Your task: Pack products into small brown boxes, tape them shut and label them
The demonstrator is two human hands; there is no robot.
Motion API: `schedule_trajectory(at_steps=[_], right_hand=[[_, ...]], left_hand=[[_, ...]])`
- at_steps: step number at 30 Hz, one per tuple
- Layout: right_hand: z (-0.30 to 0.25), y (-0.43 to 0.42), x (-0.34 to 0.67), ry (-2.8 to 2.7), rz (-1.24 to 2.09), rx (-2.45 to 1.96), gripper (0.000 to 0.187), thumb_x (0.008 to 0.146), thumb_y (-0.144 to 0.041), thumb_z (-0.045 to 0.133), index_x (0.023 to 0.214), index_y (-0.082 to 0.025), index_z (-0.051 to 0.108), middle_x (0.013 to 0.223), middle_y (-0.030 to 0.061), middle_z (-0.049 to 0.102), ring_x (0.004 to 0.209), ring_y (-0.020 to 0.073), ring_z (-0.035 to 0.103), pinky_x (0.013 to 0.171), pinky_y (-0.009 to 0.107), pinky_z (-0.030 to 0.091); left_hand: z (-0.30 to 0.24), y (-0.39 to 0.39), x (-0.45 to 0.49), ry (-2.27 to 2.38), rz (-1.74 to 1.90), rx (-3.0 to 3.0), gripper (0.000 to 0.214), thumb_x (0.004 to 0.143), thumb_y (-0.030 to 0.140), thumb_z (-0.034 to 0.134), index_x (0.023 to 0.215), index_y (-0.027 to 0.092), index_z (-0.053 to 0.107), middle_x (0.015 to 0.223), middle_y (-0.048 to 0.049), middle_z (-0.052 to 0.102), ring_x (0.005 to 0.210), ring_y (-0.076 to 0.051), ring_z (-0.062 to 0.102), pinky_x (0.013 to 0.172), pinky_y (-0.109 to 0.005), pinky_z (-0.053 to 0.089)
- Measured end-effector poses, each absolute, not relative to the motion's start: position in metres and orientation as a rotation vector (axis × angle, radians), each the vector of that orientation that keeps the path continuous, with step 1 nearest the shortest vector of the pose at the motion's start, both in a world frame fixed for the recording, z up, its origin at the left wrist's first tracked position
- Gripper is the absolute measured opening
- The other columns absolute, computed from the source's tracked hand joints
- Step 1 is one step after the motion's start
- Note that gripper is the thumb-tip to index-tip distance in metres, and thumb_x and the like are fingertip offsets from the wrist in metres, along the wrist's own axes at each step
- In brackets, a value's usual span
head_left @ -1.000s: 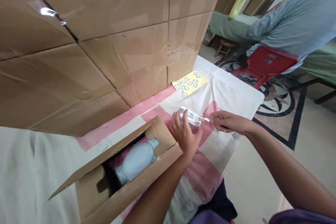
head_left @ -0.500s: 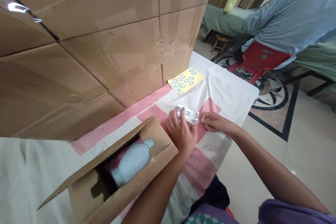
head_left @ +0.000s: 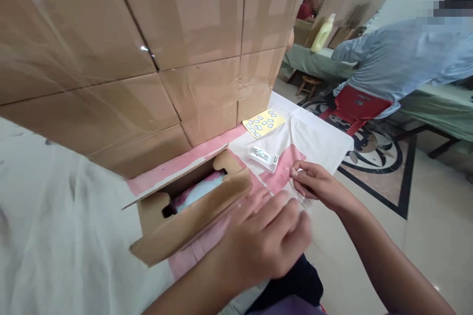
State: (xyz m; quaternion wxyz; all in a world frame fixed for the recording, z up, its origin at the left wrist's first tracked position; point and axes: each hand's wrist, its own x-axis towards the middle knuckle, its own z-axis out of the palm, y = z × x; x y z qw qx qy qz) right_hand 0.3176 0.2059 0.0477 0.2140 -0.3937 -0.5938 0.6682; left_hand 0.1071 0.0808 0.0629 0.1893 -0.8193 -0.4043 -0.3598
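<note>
My right hand is over the pink and white cloth at the table's right side. Its thumb and index finger are pinched together; a small glint shows at the tips, but I cannot make out what they hold. Close by lies a small white plastic device with a printed label and a dark end, touched by neither hand. My left hand is raised nearer to me, fingers curled and smeared by motion. Left of it stands an open cardboard box with a pale blue and pink object inside, partly hidden by the walls.
Stacked, taped cartons form a wall along the table's far side. A yellow card with small outlined shapes lies at its foot. Beyond the table's right edge, a person in a light blue shirt sits on a red chair.
My left hand has let go of the white device and drawn back toward me. My right hand has moved slightly right, still pinched. The view has shifted, and the device stays on the cloth.
</note>
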Motion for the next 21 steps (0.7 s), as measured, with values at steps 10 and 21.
schedule_trajectory(at_steps=[10, 21], right_hand=[[0.088, 0.165, 0.245, -1.852, 1.885, -1.009, 0.038, 0.09, -0.053, 0.067, 0.083, -0.02, 0.051, 0.046, -0.0068, 0.048, 0.039, 0.0049, 0.027, 0.039, 0.019, 0.014], [0.094, 0.153, 0.168, -2.112, 1.907, -1.298, 0.04, 0.086, -0.053, 0.069, 0.07, -0.021, 0.052, 0.042, -0.004, 0.056, 0.031, 0.0059, 0.033, 0.032, 0.021, 0.021]], left_hand=[[0.053, 0.012, -0.025, -2.141, -0.238, -1.887, 0.054, 0.101, 0.048, 0.039, 0.145, 0.019, 0.051, 0.146, -0.0129, 0.058, 0.124, -0.035, 0.059, 0.094, -0.047, 0.052], [0.057, 0.001, 0.022, -2.205, -0.28, -1.857, 0.058, 0.093, 0.05, 0.045, 0.142, 0.02, 0.059, 0.089, -0.0129, 0.062, 0.075, -0.028, 0.053, 0.065, -0.044, 0.044]])
